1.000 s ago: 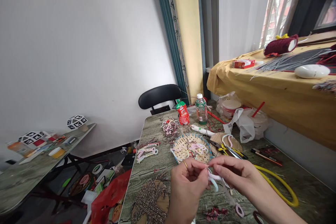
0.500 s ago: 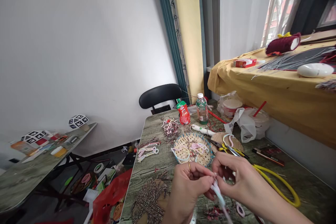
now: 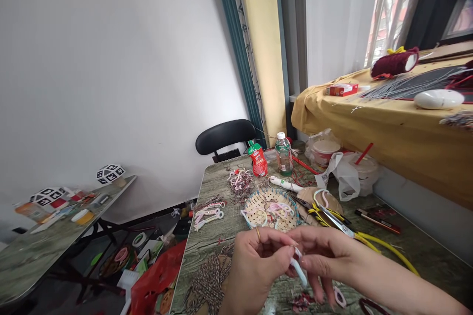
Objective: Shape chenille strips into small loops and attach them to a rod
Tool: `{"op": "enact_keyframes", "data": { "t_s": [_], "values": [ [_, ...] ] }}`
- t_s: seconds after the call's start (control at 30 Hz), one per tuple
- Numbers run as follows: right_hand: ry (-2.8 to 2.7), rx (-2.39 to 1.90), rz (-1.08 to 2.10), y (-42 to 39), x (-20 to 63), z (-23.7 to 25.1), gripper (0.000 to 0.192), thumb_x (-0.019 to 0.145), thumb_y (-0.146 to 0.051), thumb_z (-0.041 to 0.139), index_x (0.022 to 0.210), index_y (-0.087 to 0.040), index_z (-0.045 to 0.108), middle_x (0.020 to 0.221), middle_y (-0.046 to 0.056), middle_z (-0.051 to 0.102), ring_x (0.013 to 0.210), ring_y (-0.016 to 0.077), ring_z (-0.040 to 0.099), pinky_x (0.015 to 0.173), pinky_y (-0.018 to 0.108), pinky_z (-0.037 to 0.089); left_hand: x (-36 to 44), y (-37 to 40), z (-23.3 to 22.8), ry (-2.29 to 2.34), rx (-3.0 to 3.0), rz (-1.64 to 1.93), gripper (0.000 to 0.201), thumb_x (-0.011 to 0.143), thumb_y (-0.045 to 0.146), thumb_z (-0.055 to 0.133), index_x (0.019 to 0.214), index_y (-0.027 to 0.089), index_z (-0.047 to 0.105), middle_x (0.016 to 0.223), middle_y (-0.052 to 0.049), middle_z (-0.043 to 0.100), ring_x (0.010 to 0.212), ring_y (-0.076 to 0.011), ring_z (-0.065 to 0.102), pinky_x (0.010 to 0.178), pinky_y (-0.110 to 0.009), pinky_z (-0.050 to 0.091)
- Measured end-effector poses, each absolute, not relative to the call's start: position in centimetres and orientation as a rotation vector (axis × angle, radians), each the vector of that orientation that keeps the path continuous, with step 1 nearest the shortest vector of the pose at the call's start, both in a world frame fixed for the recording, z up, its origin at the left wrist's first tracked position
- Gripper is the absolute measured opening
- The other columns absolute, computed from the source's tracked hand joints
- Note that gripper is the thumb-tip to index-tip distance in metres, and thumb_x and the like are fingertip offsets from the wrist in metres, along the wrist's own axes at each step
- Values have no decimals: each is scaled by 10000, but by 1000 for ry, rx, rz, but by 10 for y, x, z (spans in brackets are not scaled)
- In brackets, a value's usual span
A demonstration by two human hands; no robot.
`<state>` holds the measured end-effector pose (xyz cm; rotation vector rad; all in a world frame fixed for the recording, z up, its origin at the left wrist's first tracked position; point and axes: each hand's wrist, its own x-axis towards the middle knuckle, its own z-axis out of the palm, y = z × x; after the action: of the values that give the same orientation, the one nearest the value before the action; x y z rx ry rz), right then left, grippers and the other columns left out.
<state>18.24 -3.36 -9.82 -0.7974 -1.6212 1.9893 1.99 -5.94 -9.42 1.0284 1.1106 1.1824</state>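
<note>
A soft pastel cord [image 3: 298, 272], pale blue and white, hangs in a short length between my hands. My left hand [image 3: 254, 268], with a ring on one finger, pinches its upper end between thumb and forefinger. My right hand [image 3: 332, 258] grips the cord from the other side, its lower fingers loosely curled. Just beyond them is a shallow woven basket [image 3: 254, 203] holding pink and white cord pieces. Yellow-handled scissors [image 3: 342, 226] lie beyond my right hand. A card wound with brown speckled cord [image 3: 209, 283] rests beside my left forearm.
Finished-looking cord loops [image 3: 209, 215] and a tangle of cord [image 3: 240, 179] lie on the left. At the back stand a red pouch [image 3: 259, 161] and a bottle [image 3: 284, 157]. Plastic-bagged cups [image 3: 365, 170] are at right, below a ledge with yellow cloth [image 3: 332, 115].
My right hand has rolled over and its fingers have spread lower. The cord that trailed down toward the table now shows only as a short piece between the hands.
</note>
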Motion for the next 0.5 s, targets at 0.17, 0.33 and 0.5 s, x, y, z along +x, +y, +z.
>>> {"op": "enact_keyframes", "data": {
  "t_s": [0.17,0.33,0.5],
  "values": [
    [-1791,-893,1692,-26,186,-93,246,824,-401,577,736,-172,588,599,-39,505,550,95,446,515,209,341,15,-56,-89,1142,1245,1173,76,631,114,665,658,146,728,626,-29,631,563,-92,527,528,-201,414],
    [-1995,-933,1440,-19,195,-85,294,875,-445,485,751,-191,563,607,-47,398,569,110,331,504,234,252,12,-51,-86,1130,1153,1151,182,628,127,709,809,150,712,706,-22,639,638,-98,542,589,-200,427],
    [-2091,-923,1352,-18,195,-86,328,894,-434,437,672,-197,489,601,-39,364,570,121,338,506,241,266,12,-47,-94,894,984,1160,167,588,143,757,646,123,602,632,-4,602,558,-76,529,525,-181,403]
  ]
}}
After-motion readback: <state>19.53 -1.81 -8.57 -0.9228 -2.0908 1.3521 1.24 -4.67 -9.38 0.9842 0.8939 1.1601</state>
